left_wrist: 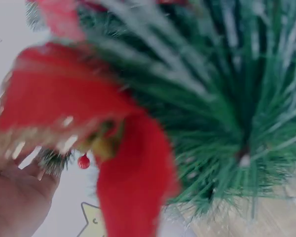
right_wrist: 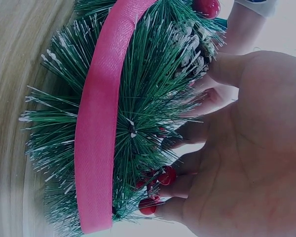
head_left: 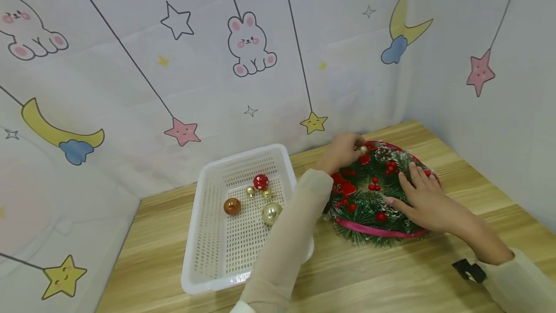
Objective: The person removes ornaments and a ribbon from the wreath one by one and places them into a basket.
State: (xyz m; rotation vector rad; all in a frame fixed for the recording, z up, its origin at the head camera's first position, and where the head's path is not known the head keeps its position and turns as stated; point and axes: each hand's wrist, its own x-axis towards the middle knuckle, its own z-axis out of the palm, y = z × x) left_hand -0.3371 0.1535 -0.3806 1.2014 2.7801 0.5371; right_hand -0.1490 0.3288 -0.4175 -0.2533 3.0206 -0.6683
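On the right of the table lies a green Christmas wreath [head_left: 393,168] with red berries, pine cones and a pink ribbon [right_wrist: 96,148]. My left hand [head_left: 343,152] is at its far left edge, with a small gold ball ornament [head_left: 362,149] between the fingertips, beside a red cloth flower. In the left wrist view, red petals [left_wrist: 64,94] and pine needles fill most of the picture; the left hand [left_wrist: 22,205] shows only at the left edge. My right hand [head_left: 427,204] rests on the wreath's right side, fingers spread, near a pine cone [right_wrist: 187,47].
Left of the wreath stands a white plastic basket [head_left: 194,235]. In it lie a red dotted ball [head_left: 260,181], a copper ball [head_left: 232,206], a large gold ball [head_left: 271,213] and small gold ones. A printed curtain [head_left: 278,100] hangs behind the wooden table [head_left: 152,240].
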